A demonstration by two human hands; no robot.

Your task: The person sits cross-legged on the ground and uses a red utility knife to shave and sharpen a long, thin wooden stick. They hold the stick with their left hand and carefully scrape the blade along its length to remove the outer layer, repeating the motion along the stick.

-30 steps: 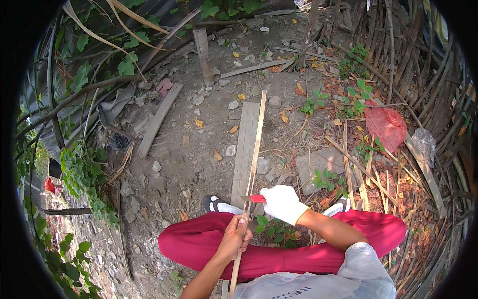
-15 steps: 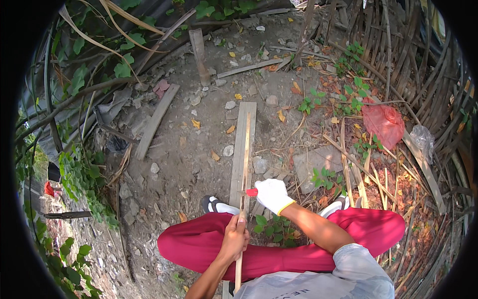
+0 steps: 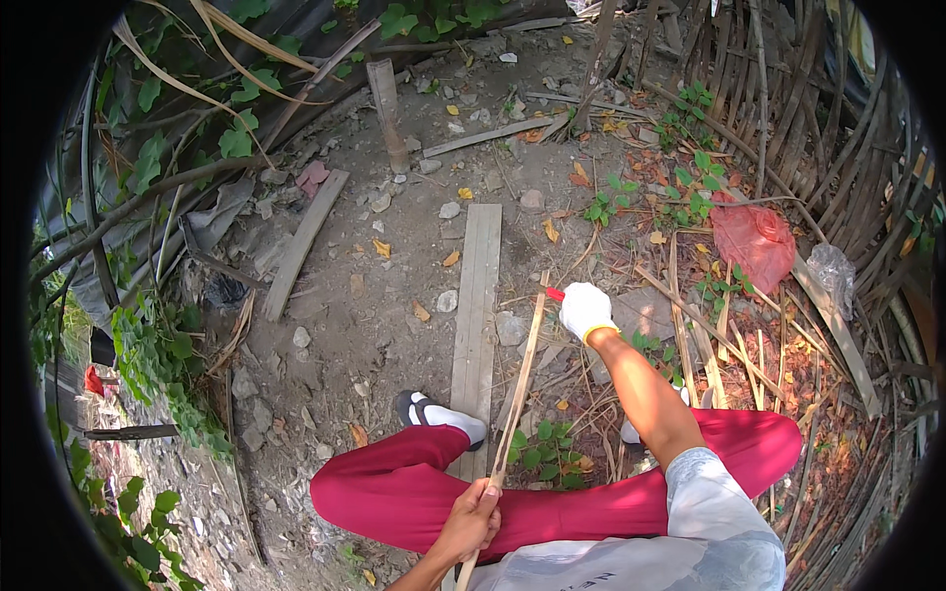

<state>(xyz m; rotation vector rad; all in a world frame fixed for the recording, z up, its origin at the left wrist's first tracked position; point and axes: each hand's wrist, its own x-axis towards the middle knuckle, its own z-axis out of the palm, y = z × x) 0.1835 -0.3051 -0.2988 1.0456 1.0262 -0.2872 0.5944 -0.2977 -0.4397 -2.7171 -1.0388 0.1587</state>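
Note:
My bare left hand (image 3: 470, 522) is closed around the lower part of a long, thin strip of wood or bamboo (image 3: 522, 384). The strip slants away from me and to the right, its far tip beyond my feet. In a white glove with a yellow cuff, my right hand (image 3: 588, 311) is closed on a red-handled knife (image 3: 557, 294). The red part pokes out of the fist toward the left, close to the strip's far end. Its blade is too small to make out clearly. To the left of the strip, a flat wooden plank (image 3: 477, 315) lies on the dirt.
Beyond the plank a wooden post (image 3: 388, 116) stands in the ground. Another board (image 3: 305, 244) lies to the left. At the right are a red plastic bag (image 3: 753, 241), loose strips (image 3: 680, 315) and a stick fence (image 3: 838, 148). A small green plant (image 3: 547, 453) grows between my legs.
My right hand has moved forward and to the right with the knife, out to the strip's far end. The strip's far part has swung right, off the plank. My left hand still holds it.

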